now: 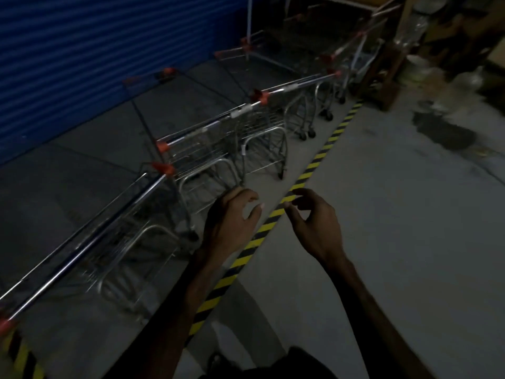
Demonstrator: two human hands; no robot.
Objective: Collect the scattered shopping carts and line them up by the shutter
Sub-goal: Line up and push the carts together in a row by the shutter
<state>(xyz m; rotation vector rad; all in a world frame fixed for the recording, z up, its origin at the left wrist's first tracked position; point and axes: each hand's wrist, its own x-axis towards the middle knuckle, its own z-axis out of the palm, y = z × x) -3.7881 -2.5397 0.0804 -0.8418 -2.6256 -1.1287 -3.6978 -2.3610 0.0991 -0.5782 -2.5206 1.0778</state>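
I see the shopping carts (218,149) ranged side by side between the blue shutter (109,50) and the striped floor tape (273,222) (apparently a boundary line); my left hand (232,217) and right hand (314,222) hover loosely curled, holding nothing.

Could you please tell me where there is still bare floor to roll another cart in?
Bare: concrete floor right of the striped tape. Crowded: the strip between tape and blue shutter, filled by the row of carts.
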